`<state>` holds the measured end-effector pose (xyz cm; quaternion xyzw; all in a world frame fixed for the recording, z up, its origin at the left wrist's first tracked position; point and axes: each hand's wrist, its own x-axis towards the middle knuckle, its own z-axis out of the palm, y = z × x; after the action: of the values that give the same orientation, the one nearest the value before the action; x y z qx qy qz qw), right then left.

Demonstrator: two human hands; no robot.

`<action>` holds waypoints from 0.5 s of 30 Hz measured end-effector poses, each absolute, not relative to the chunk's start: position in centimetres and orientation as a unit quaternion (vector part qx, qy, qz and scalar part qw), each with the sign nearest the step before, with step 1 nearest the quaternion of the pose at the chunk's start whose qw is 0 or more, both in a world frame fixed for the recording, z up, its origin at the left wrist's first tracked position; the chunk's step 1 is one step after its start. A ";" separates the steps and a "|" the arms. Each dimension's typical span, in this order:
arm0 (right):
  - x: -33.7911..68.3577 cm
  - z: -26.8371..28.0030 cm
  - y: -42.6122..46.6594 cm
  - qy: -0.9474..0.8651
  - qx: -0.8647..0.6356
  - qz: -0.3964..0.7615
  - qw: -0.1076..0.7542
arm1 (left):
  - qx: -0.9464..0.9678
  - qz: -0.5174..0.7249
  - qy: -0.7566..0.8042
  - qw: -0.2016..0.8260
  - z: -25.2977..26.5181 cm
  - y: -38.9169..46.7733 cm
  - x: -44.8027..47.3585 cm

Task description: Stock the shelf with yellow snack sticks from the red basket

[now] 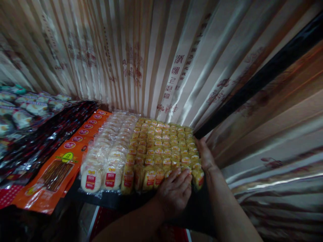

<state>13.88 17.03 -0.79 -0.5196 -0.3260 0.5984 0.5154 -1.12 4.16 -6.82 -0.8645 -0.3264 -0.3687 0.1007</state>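
Note:
Small yellow-wrapped snack packets (161,144) stand in tight rows on a dark table (121,198). My left hand (174,190) lies against the front of these rows, its fingers stretched out and touching the packets. At the right side of the block, my right hand (205,154) rests along the outer packets, seemingly flat; some of its fingers are hard to make out. Directly left of the yellow rows are clear-wrapped white rice crackers (109,174), lined up in two columns with red labels on the front ones.
Overlapping orange snack bags (54,174) lie left of the crackers. Beyond them are dark shiny packets (50,134) and white packs (27,104). A pleated printed curtain (141,60) hangs behind, and a dark slanting pole (252,84) runs close to my right hand.

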 end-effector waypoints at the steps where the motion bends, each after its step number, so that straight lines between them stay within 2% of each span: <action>1: 13.9 -0.8 17.2 -0.339 -0.510 0.608 0.505 | -0.866 -0.365 -0.326 0.100 -6.8 4.2 -1.2; 6: 14.2 -1.2 17.9 -0.367 -0.512 0.579 0.517 | -0.873 -0.352 -0.320 0.102 -6.8 4.2 -1.3; 11: 14.4 -1.1 18.6 -0.379 -0.541 0.573 0.485 | -0.863 -0.371 -0.326 0.104 -6.6 4.2 -1.3; 15: 14.7 -0.3 17.8 -0.334 -0.645 0.448 0.522 | -0.872 -0.355 -0.321 0.105 -6.5 4.2 -1.4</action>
<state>14.72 17.79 -0.26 -0.6446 -0.3337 0.4477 0.5222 -1.42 4.21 -6.51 -0.8718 -0.3207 -0.3549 0.1051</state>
